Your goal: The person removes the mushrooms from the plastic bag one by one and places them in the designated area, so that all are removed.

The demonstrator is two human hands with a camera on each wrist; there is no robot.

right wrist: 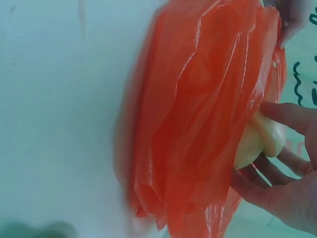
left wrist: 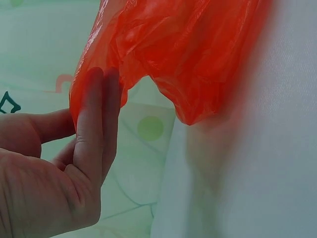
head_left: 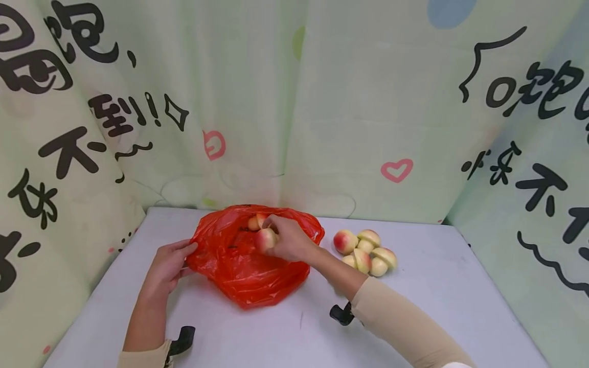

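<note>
A crinkled red plastic bag (head_left: 257, 283) lies on the white table with its mouth facing up. At its left edge my left hand (head_left: 166, 263) pinches the thin film between thumb and straight fingers; in the left wrist view the fingertips (left wrist: 91, 99) show through the film. Over the bag's mouth my right hand (head_left: 291, 239) holds a yellow and red mushroom-shaped piece (head_left: 265, 240). The right wrist view shows the smooth piece (right wrist: 250, 146) between thumb and fingers, partly behind the bag. Another such piece (head_left: 254, 222) is visible inside the bag, just beyond the right hand.
Several more yellow and red mushroom-shaped pieces (head_left: 362, 260) sit in a close cluster on the table (head_left: 414, 317), right of the bag and beside the right forearm. Pale green printed curtains (head_left: 331, 128) stand behind the table and at both sides.
</note>
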